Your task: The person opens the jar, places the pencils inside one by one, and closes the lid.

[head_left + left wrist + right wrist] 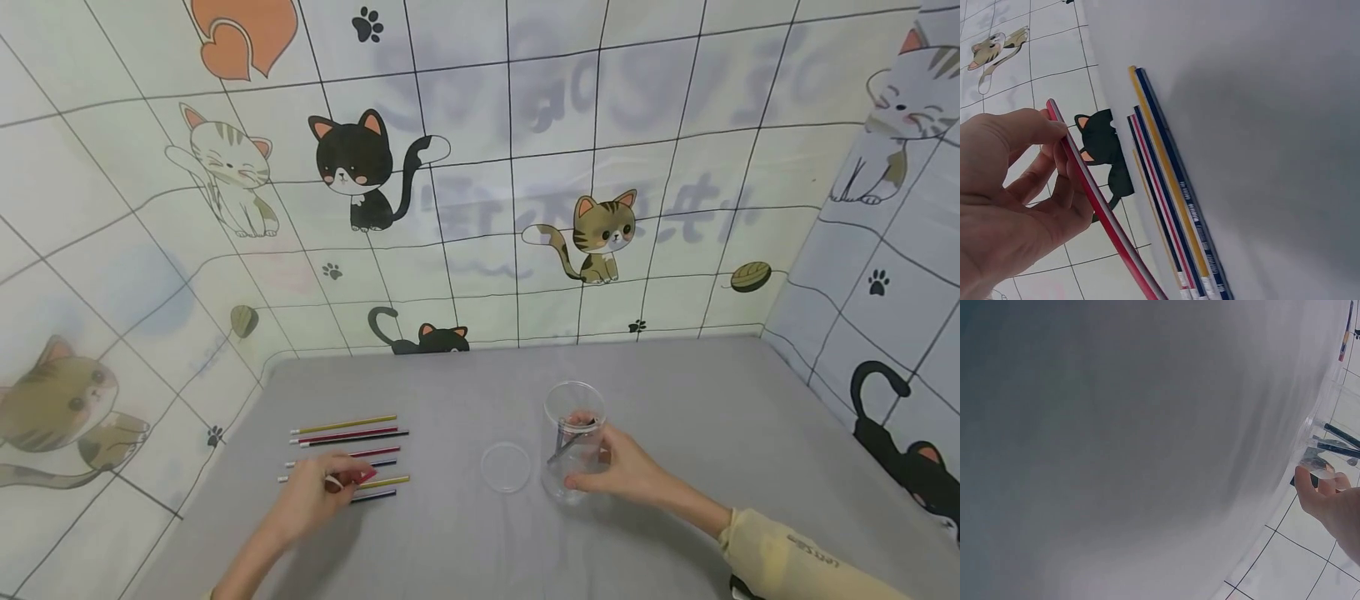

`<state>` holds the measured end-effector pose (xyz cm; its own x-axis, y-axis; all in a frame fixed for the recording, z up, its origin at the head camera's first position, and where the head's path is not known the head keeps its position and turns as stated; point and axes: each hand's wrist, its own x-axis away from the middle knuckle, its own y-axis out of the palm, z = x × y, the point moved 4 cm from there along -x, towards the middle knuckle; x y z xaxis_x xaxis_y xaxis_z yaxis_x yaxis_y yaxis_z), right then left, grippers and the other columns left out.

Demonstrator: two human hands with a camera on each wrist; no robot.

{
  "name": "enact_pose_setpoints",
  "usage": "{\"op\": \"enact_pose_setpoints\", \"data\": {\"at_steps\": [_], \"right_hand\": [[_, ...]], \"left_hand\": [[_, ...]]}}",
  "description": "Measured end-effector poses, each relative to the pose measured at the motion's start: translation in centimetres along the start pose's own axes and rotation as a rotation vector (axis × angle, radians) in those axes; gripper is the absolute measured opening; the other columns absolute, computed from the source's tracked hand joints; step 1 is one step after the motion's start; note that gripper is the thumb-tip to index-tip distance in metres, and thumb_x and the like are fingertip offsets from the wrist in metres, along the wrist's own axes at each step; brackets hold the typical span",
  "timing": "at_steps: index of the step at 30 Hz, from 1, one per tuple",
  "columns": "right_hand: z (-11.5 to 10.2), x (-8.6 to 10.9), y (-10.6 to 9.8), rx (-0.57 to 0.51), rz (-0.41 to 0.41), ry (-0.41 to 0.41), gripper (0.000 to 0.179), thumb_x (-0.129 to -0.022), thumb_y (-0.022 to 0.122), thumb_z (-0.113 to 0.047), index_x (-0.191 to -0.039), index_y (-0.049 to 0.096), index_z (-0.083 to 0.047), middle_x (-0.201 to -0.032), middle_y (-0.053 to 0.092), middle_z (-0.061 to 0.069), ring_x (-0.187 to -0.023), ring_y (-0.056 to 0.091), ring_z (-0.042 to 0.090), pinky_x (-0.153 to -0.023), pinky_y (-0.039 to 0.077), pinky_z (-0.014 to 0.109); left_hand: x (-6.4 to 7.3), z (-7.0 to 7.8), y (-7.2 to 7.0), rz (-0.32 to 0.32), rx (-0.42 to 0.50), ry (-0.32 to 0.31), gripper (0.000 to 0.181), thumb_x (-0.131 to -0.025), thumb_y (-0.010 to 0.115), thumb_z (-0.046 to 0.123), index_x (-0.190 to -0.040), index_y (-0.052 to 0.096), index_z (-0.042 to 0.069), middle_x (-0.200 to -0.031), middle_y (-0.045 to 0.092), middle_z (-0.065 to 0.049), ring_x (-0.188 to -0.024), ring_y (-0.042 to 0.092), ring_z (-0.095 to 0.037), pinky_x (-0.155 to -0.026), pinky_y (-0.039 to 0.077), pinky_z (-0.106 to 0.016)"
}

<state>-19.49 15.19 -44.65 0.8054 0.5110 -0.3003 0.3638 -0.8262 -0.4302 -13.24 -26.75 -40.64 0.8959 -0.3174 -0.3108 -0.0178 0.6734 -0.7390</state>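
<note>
My left hand (311,496) is over the near part of a row of pencils and pinches a red pencil (1108,215) between thumb and fingers. In the left wrist view that pencil slants in front of the others. My right hand (637,475) grips a clear jar (553,454) from its right side, fingers behind and thumb in front. The jar stands upright with its mouth uncovered. Dark pencils (1338,449) lean inside it. Between the hands, a clear round lid (506,467) lies flat, just left of the jar.
Several yellow, red and dark pencils (356,422) lie side by side on the left of the grey table (450,550), their white ends to the left. Cloth walls (480,275) printed with cats and grid lines enclose the table at the back and sides.
</note>
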Motion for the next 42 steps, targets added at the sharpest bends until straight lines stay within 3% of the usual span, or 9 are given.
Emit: {"op": "enact_pose_setpoints", "data": {"at_steps": [7,16,22,32,42], "right_hand": [[-0.3,0.0,0.0,-0.010,-0.007,-0.028,0.069,-0.079,0.087,-0.014,-0.136,0.050,-0.001,-0.129,0.058,0.012,-0.113,0.058,0.015,-0.087,0.053,0.038],[-0.1,0.1,0.0,-0.012,0.006,-0.020,0.070,-0.078,0.087,-0.014,-0.136,0.051,-0.002,-0.128,0.060,0.011,-0.114,0.058,0.016,-0.089,0.052,0.038],[0.1,0.1,0.0,-0.005,0.001,-0.017,0.070,-0.078,0.087,-0.016,-0.136,0.050,-0.004,-0.128,0.060,0.010,-0.115,0.057,0.016,-0.088,0.053,0.038],[0.4,0.1,-0.1,-0.005,0.000,-0.021,0.070,-0.078,0.087,-0.016,-0.136,0.050,-0.006,-0.129,0.059,0.008,-0.113,0.058,0.015,-0.087,0.054,0.038],[-0.2,0.1,0.0,-0.032,0.009,-0.039,0.068,-0.078,0.087,-0.012,-0.135,0.051,0.000,-0.131,0.056,0.013,-0.114,0.057,0.013,-0.085,0.054,0.037]], "left_hand": [[-0.9,0.6,-0.4,0.017,0.013,0.010,0.032,-0.075,0.068,-0.019,-0.097,0.076,0.004,-0.089,0.069,-0.001,-0.075,0.062,-0.008,-0.061,0.057,-0.025],[-2.6,1.9,-0.5,0.001,0.026,0.009,0.037,-0.077,0.067,-0.016,-0.097,0.075,0.013,-0.087,0.068,0.009,-0.076,0.062,-0.009,-0.064,0.057,-0.027],[-3.8,3.0,-0.8,-0.012,0.048,-0.015,0.034,-0.079,0.067,-0.016,-0.102,0.073,0.010,-0.089,0.067,0.006,-0.079,0.062,-0.012,-0.068,0.057,-0.026],[-6.3,5.7,-0.9,-0.021,0.084,-0.037,0.033,-0.084,0.068,-0.010,-0.110,0.068,0.009,-0.089,0.064,0.001,-0.083,0.063,-0.016,-0.074,0.057,-0.027],[-9.2,9.4,-0.9,0.012,0.206,0.050,0.035,-0.084,0.066,-0.012,-0.112,0.066,0.008,-0.091,0.066,-0.002,-0.085,0.063,-0.019,-0.074,0.058,-0.031]]}}
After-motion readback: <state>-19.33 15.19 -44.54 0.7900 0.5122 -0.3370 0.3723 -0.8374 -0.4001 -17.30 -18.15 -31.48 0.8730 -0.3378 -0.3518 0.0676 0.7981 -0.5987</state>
